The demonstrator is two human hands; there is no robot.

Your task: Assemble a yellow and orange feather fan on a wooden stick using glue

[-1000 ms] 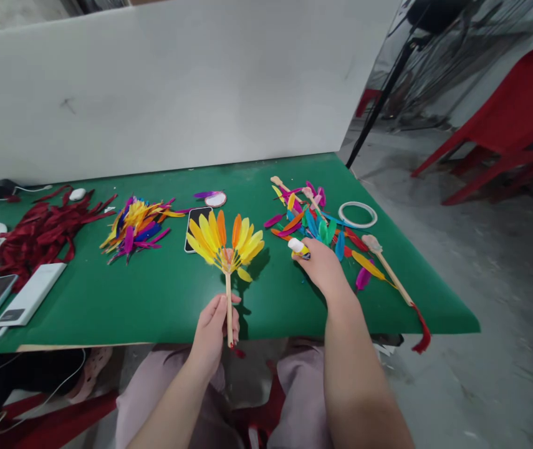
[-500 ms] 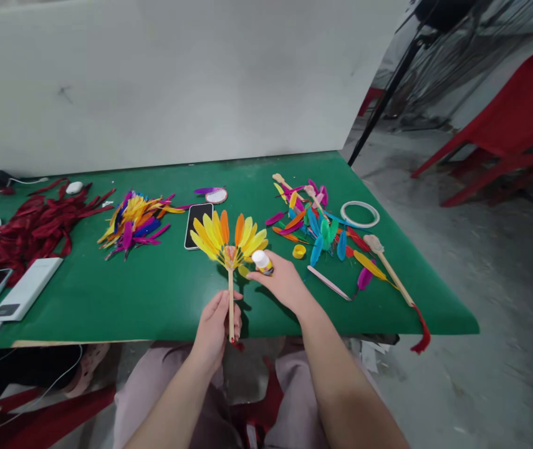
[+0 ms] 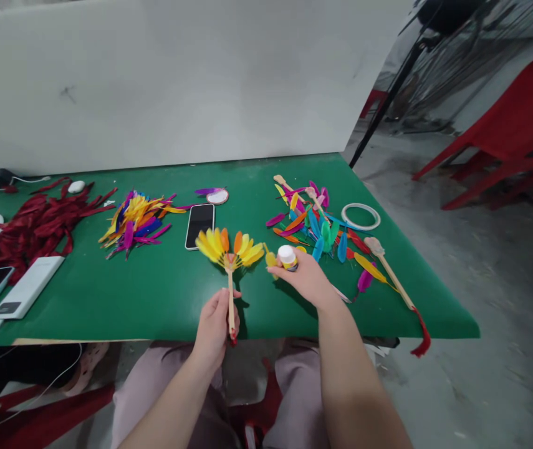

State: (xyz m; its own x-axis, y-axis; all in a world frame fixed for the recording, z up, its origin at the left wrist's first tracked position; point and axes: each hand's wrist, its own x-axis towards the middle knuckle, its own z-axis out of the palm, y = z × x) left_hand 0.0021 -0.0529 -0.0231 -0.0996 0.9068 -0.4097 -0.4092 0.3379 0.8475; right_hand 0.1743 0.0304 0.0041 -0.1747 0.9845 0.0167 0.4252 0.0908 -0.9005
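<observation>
My left hand is closed round the wooden handle of a feather fan, held upright near the table's front edge. Yellow and orange feathers spread from its top. To the right, my right hand grips a small bottle with a white top and yellow label. A yellow feather is by the fingertips of that hand, apart from the fan. A yellow cap is partly hidden behind the right hand. Behind the fan lies a dark-screened phone.
On the green table lie a mixed feather pile, dark red strips, a white power bank, colourful feathers, a tape ring and a tasselled wooden stick. A red chair stands right.
My right hand has moved right with the bottle, away from the fan, and a yellow feather by its fingers has moved too. The fan's head has tipped and sits slightly lower.
</observation>
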